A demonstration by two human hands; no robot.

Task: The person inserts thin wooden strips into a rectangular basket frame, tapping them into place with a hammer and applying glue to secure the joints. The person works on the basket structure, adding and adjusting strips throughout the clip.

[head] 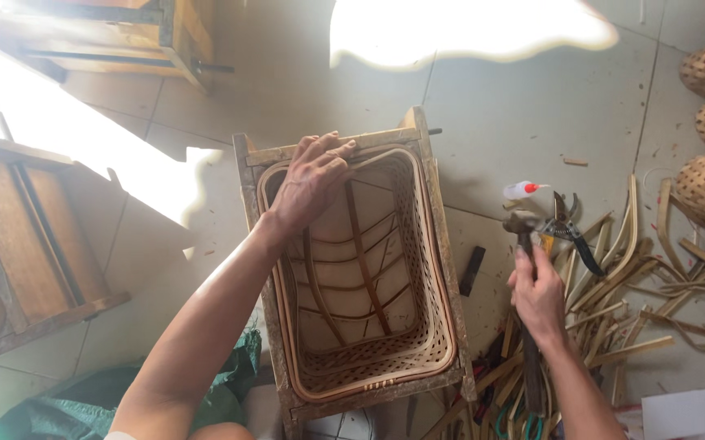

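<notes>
1. In the middle of the frame a rectangular woven basket [360,277] sits inside a wooden frame [442,244] on the tiled floor [515,106].
2. The left hand [313,181] lies flat on the far rim of the basket, fingers together and curled over the top bar of the frame, pressing rather than pinching.
3. The right hand [538,297], at the right of the frame, is wrapped tightly around the handle of a hammer [523,236], whose head points up, beside the basket.
4. Possible trouble, as I judge it: a blow near the top bar could hit the left fingers, or crack the thin rim strip, because the hand rests so close to the edge.
5. Pruning shears [568,228], a small glue bottle [522,190] and loose bamboo strips [654,285] lie near; a wrong grab could cut.
6. The hammer's lower handle is hidden behind the wrist; strong sunlight washes out the upper left.
</notes>
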